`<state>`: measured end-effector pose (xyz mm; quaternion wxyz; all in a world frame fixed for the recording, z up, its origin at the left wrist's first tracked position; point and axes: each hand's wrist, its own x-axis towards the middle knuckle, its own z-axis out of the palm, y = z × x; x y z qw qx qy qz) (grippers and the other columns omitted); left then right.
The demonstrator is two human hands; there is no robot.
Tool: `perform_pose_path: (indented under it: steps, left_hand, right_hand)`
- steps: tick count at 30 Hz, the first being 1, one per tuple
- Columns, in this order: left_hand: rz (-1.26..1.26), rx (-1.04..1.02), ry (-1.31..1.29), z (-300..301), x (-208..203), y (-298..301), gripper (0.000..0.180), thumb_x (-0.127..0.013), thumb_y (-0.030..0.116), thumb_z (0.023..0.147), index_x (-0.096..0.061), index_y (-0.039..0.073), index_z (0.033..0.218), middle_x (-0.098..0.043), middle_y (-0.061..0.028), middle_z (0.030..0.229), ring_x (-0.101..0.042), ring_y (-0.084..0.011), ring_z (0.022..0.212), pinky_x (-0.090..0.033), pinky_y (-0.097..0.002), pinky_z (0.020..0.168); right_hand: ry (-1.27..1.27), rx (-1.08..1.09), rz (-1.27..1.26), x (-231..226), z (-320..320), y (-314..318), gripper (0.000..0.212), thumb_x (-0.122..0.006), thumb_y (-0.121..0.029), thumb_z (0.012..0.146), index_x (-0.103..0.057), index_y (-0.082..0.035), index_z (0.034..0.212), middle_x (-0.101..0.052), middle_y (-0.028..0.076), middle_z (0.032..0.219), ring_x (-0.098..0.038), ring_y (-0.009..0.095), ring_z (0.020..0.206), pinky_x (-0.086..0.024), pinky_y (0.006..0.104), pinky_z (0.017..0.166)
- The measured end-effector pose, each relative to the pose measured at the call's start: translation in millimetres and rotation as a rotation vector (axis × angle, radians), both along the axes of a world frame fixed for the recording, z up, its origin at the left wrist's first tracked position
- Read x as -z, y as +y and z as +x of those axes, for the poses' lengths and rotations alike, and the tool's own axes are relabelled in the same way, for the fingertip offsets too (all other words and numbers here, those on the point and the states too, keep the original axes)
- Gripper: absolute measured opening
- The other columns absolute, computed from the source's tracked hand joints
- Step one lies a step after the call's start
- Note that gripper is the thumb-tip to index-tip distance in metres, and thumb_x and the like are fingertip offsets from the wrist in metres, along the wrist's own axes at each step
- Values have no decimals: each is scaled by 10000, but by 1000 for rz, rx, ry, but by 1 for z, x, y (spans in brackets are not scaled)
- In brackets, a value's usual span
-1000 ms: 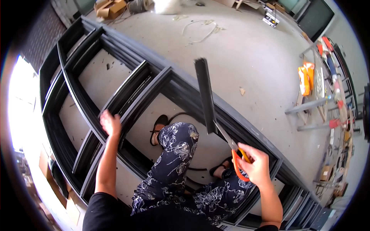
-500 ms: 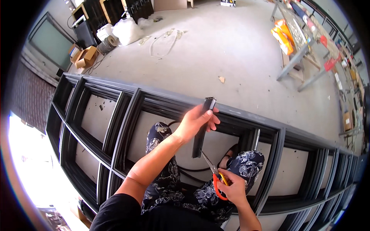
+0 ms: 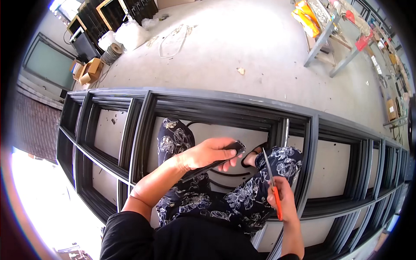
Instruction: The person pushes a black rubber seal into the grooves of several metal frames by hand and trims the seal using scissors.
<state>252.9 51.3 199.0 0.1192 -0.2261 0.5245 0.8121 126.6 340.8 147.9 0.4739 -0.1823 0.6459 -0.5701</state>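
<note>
Left hand (image 3: pixel 203 157) and right hand (image 3: pixel 284 196) apart, each clamped on something.
Over stacked dark-grey rectangular frames (image 3: pixel 242 99), I see the left gripping a long black strip (image 3: pixel 236 147); at its four o'clock, the right grips orange-handled steel scissors (image 3: pixel 277 203).

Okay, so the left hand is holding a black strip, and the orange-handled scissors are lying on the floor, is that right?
Not quite: the scissors aren't on the floor; the head view shows them in the right hand. The left hand does hold the black strip.
</note>
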Motion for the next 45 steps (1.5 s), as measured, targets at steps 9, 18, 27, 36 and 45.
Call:
perform_pose_path:
  steps: [9, 18, 27, 36, 45]
  left_hand:
    - [-86, 223, 13, 33, -3, 5, 308, -501, 268, 1049, -610, -3, 1148, -531, 21, 737, -446, -42, 591, -354, -198, 509]
    - [-49, 206, -20, 55, -3, -3, 294, -512, 247, 1040, -634, -10, 1113, -507, 26, 702, -418, -36, 548, -341, -197, 495]
    - [9, 236, -41, 56, 5, -10, 309, -523, 251, 1036, -639, -26, 1105, -510, 26, 703, -427, -40, 550, -346, -197, 495]
    - [-41, 82, 5, 52, 7, -2, 282, -510, 219, 1041, -637, -19, 1122, -546, 19, 767, -478, -59, 647, -403, -203, 590]
    - [-66, -97, 34, 41, 27, 13, 246, -523, 164, 1024, -607, -30, 1149, -570, -1, 809, -511, -76, 690, -425, -222, 610]
  right_hand:
    - [91, -341, -61, -6, 25, -46, 501, -751, -64, 774, -589, -78, 1247, -510, 18, 918, -517, 97, 797, -454, 253, 739]
    - [160, -381, -36, -6, 39, -55, 450, -824, -116, 773, -626, -35, 1169, -508, -9, 836, -465, 62, 698, -423, 211, 660]
    - [278, -374, -25, 1, 46, -51, 423, -843, -201, 797, -638, -3, 1110, -534, -36, 756, -461, 40, 657, -421, 199, 613]
    - [110, -90, -237, 8, 37, -50, 482, -623, -424, 954, -491, -11, 1165, -470, -15, 667, -405, 36, 516, -292, 185, 441]
    - [159, 730, 74, 13, -3, 45, 246, -551, -276, 1006, -533, -41, 1076, -413, -29, 627, -372, 50, 488, -301, 211, 420]
